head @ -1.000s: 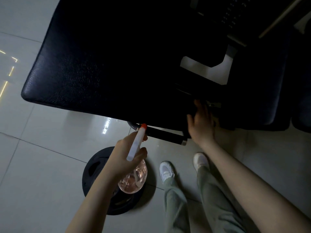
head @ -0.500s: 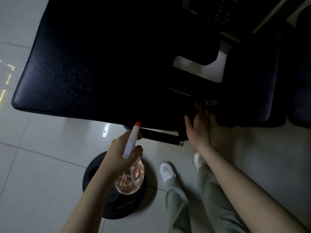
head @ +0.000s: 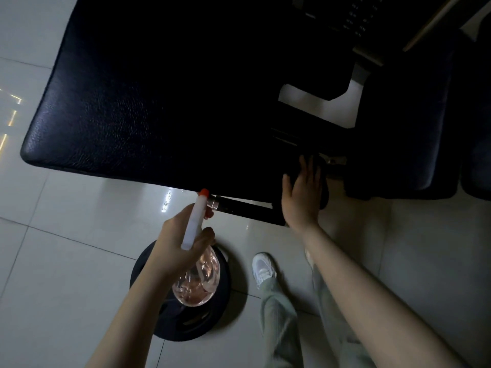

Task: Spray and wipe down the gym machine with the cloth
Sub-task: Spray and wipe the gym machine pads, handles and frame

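Observation:
A large black padded bench (head: 148,102) of the gym machine fills the upper view. My left hand (head: 172,248) grips a spray bottle (head: 195,227) with a white head, an orange nozzle and a clear body. The nozzle points up at the pad's near edge. My right hand (head: 301,197) lies flat, fingers straight, against the dark frame at the pad's right corner. It presses what looks like a dark cloth (head: 324,193); the cloth is hard to make out in the shadow.
A black handle bar (head: 244,209) with a chrome collar sticks out under the pad between my hands. A black weight plate (head: 191,325) lies on the pale tiled floor below the bottle. My white shoe (head: 263,269) stands beside it. Another dark pad (head: 403,128) is at the right.
My right hand has slid a little left and down along the frame, its fingers straighter now. My left hand keeps the bottle aimed at the pad's edge.

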The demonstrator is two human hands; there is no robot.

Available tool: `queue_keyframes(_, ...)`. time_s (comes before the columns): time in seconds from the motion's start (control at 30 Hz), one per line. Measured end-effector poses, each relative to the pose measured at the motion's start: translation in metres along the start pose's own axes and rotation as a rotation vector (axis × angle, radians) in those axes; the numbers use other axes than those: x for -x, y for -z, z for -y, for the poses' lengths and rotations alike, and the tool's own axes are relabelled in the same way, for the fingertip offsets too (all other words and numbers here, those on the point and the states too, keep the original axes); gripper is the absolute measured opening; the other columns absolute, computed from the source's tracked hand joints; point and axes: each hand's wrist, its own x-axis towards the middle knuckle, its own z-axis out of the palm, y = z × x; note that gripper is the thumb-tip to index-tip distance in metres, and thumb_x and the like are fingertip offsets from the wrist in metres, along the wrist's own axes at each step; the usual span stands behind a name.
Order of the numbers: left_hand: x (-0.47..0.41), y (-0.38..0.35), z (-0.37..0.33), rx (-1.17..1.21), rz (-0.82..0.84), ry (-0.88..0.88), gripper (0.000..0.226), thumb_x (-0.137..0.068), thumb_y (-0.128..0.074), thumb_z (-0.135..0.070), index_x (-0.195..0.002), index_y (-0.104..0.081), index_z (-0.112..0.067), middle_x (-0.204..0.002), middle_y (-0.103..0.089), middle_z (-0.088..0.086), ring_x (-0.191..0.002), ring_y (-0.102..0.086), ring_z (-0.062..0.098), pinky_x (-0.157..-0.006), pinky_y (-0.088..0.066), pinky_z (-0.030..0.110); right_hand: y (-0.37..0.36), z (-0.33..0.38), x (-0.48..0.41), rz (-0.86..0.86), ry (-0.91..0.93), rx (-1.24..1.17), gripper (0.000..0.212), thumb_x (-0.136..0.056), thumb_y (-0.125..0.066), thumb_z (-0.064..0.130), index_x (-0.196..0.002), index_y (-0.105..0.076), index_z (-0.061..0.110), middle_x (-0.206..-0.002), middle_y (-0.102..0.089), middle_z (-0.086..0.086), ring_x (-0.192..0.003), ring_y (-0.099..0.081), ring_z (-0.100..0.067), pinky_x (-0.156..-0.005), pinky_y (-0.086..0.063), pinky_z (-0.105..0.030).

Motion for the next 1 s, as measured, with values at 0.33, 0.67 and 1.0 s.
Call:
queue_keyframes(0.33, 0.009, -0.006, -0.001, 0.056, -0.029, 0.030, 0.040, -0.071, -0.055, -0.027, -0.110, -0.058, -0.016, -0.102, -0.064, -0.006, -0.093, -0.061, 0.006, -0.075, -0.048, 0.021, -0.020, 0.047, 0.049, 0.109, 0.172, -0.011, 0.060, -0.094, -0.029, 0.036, -0.147, -0.023, 0.010, -0.156, -0.017, -0.012, -0.144, -0.009, -0.028, -0.117, -0.006, -0.039)
queue_keyframes(0.67, 0.021, -0.002, 0.005, 0.053, -0.025, 0.065, 0.047, -0.072, -0.053, -0.031, -0.115, -0.058, -0.012, -0.109, -0.064, 0.000, -0.096, -0.062, 0.014, -0.082, -0.052, 0.032, 0.001, -0.006, 0.034, 0.088, 0.204, 0.006, 0.057, -0.095, -0.030, 0.033, -0.143, -0.031, 0.002, -0.151, -0.028, -0.017, -0.140, -0.021, -0.032, -0.115, -0.018, -0.040)
queue_keyframes(1.0, 0.023, -0.016, 0.006, 0.039, -0.023, 0.106, 0.038, -0.072, -0.050, -0.029, -0.107, -0.057, -0.016, -0.091, -0.065, 0.000, -0.079, -0.063, 0.015, -0.066, -0.050, 0.031, -0.013, 0.018, 0.026, 0.164, 0.731, 0.270, 0.059, -0.085, -0.045, 0.020, -0.141, -0.030, 0.011, -0.147, -0.036, -0.014, -0.137, -0.025, -0.029, -0.111, -0.023, -0.041)
